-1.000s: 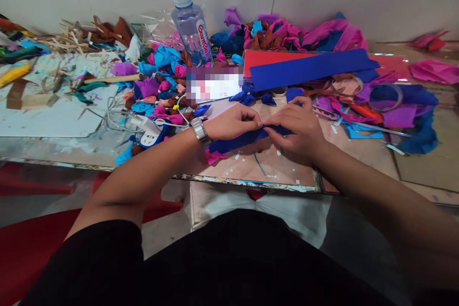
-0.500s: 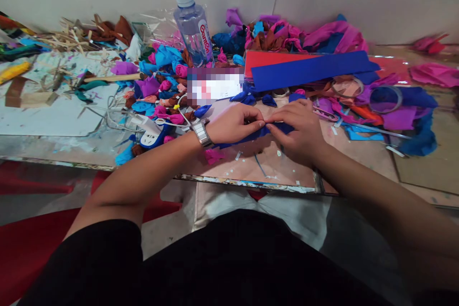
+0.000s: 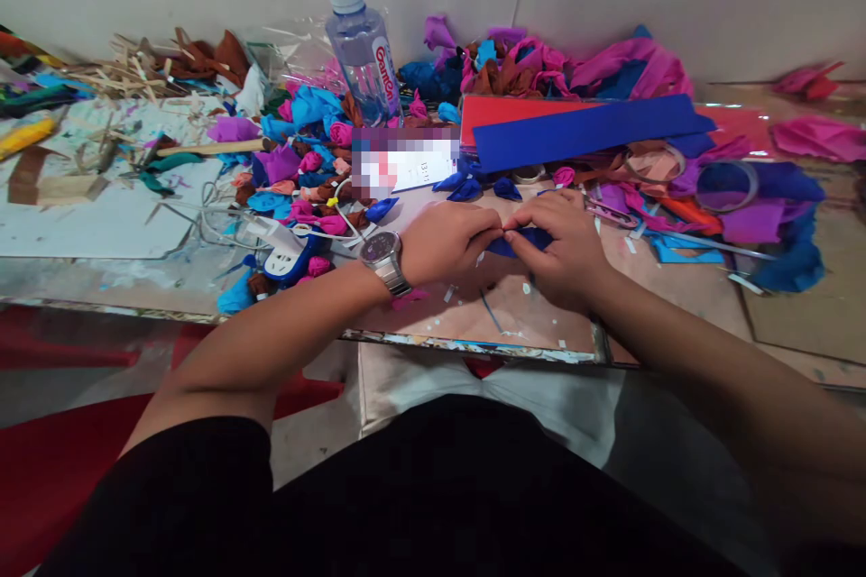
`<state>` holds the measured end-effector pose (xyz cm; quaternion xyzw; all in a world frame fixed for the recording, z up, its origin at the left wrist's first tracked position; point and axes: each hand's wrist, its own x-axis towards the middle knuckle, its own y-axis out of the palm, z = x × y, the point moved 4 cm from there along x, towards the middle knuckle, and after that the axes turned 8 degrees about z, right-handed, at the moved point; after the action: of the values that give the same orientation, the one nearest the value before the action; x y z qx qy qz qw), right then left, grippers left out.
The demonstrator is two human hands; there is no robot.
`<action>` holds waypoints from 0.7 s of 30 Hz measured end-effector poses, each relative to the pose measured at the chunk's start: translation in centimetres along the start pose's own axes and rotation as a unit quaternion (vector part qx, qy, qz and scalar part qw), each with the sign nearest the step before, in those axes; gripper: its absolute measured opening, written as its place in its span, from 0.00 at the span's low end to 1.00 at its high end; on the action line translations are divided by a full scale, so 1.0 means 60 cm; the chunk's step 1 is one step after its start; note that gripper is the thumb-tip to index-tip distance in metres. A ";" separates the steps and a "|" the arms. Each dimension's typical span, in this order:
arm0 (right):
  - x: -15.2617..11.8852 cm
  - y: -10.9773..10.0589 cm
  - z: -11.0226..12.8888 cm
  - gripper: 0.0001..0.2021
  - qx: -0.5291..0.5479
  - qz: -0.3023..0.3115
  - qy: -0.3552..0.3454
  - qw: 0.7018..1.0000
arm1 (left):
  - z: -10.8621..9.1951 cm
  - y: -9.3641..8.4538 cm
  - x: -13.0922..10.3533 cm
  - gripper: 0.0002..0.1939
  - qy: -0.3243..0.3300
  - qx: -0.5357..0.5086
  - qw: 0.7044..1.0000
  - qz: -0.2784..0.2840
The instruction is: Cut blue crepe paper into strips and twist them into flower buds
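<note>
My left hand, with a watch on its wrist, pinches a strip of dark blue crepe paper. Fingertip to fingertip with it, my right hand grips the same strip, whose free part shows below the right fingers. The rest of the strip is hidden behind the left hand. Just beyond the hands lie small folded blue paper pieces and a phone with a lit screen. A larger blue paper strip rests across a red sheet farther back.
A water bottle stands near the wall. Crumpled paper flowers and a power socket with cables lie at left. To the right are tape rolls, a pink cutter and paper scraps. Wooden sticks pile at far left.
My left hand has turned over at the wrist, so the watch face now shows. The blue strip that stretched left under that hand is now mostly out of sight.
</note>
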<state>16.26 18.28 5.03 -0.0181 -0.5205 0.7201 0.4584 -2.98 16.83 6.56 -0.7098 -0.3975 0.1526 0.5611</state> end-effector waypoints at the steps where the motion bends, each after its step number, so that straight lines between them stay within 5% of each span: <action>1: 0.000 0.000 0.001 0.03 0.001 0.002 0.000 1.000 | -0.002 0.000 -0.001 0.18 0.002 0.002 1.000 -0.002; 21: -0.004 -0.007 0.007 0.03 -0.021 0.005 -0.006 1.000 | 0.004 0.003 0.001 0.16 0.003 -0.011 0.999 0.036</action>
<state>16.48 17.86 5.44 -0.0261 -0.5379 0.7115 0.4514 -3.03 17.05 6.34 -0.7300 -0.3717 0.1664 0.5489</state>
